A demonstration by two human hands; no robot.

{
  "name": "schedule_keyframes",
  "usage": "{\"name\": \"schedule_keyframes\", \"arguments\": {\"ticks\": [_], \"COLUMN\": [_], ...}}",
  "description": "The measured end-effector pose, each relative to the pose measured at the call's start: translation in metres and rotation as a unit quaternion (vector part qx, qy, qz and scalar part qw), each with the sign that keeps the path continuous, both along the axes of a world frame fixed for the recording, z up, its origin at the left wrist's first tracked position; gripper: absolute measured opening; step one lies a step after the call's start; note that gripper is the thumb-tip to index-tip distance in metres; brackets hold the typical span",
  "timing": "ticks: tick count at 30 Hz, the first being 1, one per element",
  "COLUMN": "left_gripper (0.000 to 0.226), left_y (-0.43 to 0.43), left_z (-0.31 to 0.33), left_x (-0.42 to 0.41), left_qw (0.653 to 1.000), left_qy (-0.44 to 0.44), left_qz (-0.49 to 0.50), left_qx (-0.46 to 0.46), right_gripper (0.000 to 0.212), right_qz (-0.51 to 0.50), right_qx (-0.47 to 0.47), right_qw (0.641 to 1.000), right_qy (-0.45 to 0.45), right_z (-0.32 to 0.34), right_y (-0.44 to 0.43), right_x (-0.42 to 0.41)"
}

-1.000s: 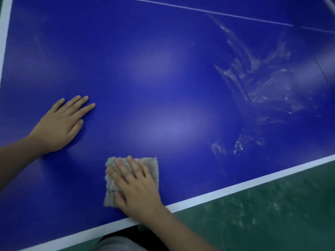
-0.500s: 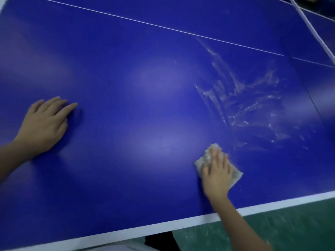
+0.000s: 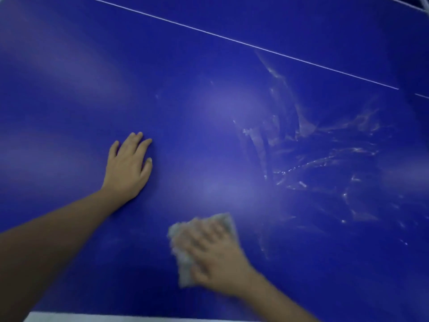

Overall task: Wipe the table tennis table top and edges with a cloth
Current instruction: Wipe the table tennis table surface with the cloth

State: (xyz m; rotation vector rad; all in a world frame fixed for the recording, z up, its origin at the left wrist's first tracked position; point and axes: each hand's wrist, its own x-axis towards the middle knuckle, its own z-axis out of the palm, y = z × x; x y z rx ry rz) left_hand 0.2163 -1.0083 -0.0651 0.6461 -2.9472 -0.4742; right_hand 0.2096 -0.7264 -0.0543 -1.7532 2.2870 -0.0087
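The grey cloth [image 3: 183,268] is lying flat on the blue counter [image 3: 209,108], low in the view and a little right of centre, near the white band [image 3: 116,318] that is marking the near edge. The right hand [image 3: 216,259] is pressing down on it with fingers stretched out and spread, not curled round it. The hand and cloth are both showing blurred, so finer detail of the fingers is not coming through. The cloth is poking out past the fingertips at the top and past the hand on the left. The left hand [image 3: 127,168] is resting palm down on the bare counter, fingers straight and close together, holding nothing. It is sitting up and to the left of the cloth, well apart from it, and looks to be serving as a brace. A wide patch of pale streaks [image 3: 313,147] is spreading over the right half of the counter, up and to the right of the cloth, and the right hand is clearly the nearer one to it. The coming stroke is probably heading that way, out and to the right. A thin white line [image 3: 232,40] is crossing the far part of the counter beyond the streaks.
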Motion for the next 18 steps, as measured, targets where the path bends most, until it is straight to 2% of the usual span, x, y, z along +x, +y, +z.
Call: {"name": "schedule_keyframes", "arguments": {"ticks": [3,5,7,8,9,11,13,14,16,18], "left_gripper": [0.053,0.051,0.047,0.048,0.049,0.052,0.053,0.053,0.053,0.053], "left_y": [0.016,0.026,0.035,0.038,0.041,0.044,0.045,0.045,0.044,0.044], "left_z": [-0.001,-0.001,-0.001,-0.001,-0.002,-0.003,-0.005,-0.006,-0.006,-0.006], "left_x": [-0.015,-0.028,-0.042,-0.049,-0.055,-0.062,-0.063,-0.062,-0.062,-0.064], "left_qw": [0.999,0.999,1.000,0.999,0.997,0.995,0.994,0.994,0.994,0.993], "left_qy": [-0.003,-0.003,0.000,-0.001,-0.005,-0.014,-0.021,-0.024,-0.029,-0.040], "left_qz": [-0.039,-0.034,0.010,0.041,0.070,0.101,0.103,0.103,0.104,0.107], "left_qx": [-0.011,-0.015,-0.004,0.004,0.011,0.010,-0.001,-0.003,-0.005,-0.005], "right_gripper": [0.057,0.056,0.056,0.057,0.058,0.061,0.061,0.061,0.061,0.060], "right_qz": [-0.205,-0.383,-0.490,-0.481,-0.426,-0.209,-0.014,0.039,0.080,0.030], "right_qx": [-0.015,-0.005,-0.010,-0.011,-0.025,-0.050,-0.037,-0.032,-0.032,-0.050], "right_qw": [0.977,0.922,0.870,0.875,0.903,0.976,0.999,0.998,0.996,0.997], "right_qy": [0.052,0.051,0.043,0.049,0.051,0.025,-0.008,-0.025,-0.006,0.043], "right_z": [-0.002,-0.001,-0.002,-0.005,-0.007,-0.008,-0.009,-0.008,-0.008,-0.007], "right_y": [0.015,0.013,0.000,-0.008,-0.017,-0.027,-0.026,-0.026,-0.036,-0.058], "right_x": [-0.104,-0.150,-0.158,-0.147,-0.128,-0.084,-0.067,-0.077,-0.121,-0.184]}}
